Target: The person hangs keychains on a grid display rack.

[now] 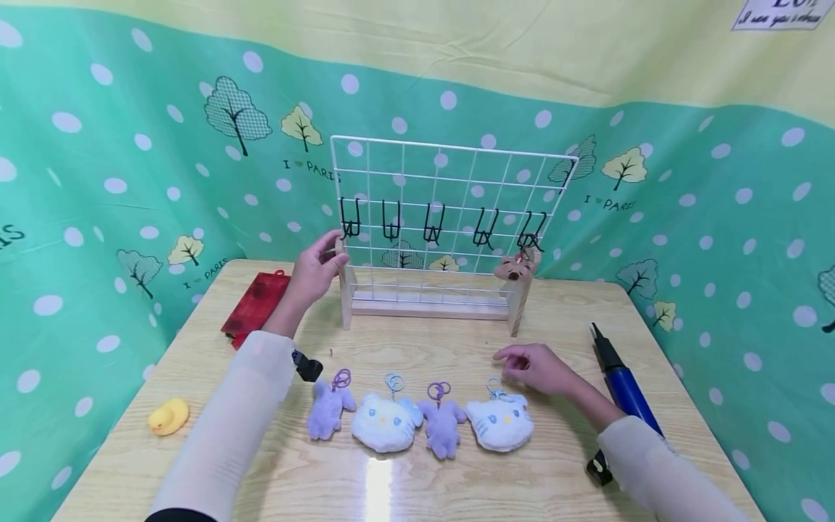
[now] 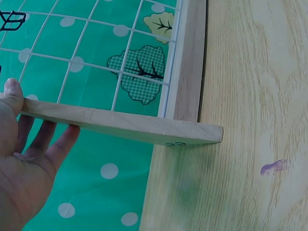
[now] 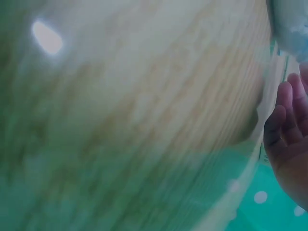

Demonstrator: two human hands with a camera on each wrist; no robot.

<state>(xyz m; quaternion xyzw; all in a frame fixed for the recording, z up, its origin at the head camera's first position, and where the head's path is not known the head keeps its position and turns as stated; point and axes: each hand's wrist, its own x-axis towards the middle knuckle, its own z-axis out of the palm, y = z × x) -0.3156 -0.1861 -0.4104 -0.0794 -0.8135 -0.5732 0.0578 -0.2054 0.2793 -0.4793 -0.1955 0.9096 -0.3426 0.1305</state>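
A white wire grid rack (image 1: pixel 430 310) on a wooden stand has several black hooks (image 1: pixel 433 225) across it. My left hand (image 1: pixel 316 268) grips its left wooden post (image 2: pixel 120 122), thumb on one side and fingers on the other. A brown plush keychain (image 1: pixel 512 270) hangs at the right-hand hook. In the head view, two purple plush keychains (image 1: pixel 326 412) and two white cat keychains (image 1: pixel 387 423) lie in a row, rings pointing toward the rack. My right hand (image 1: pixel 538 370) hovers by the ring of the rightmost cat keychain (image 1: pixel 502 422), fingers loosely bent, holding nothing.
A red cloth pouch (image 1: pixel 256 304) lies left of the rack, and a yellow toy duck (image 1: pixel 169 417) sits at the near left. On the right is a dark blue folded umbrella-like object (image 1: pixel 629 391), partly behind my right forearm. A patterned curtain (image 1: pixel 163 145) surrounds the table.
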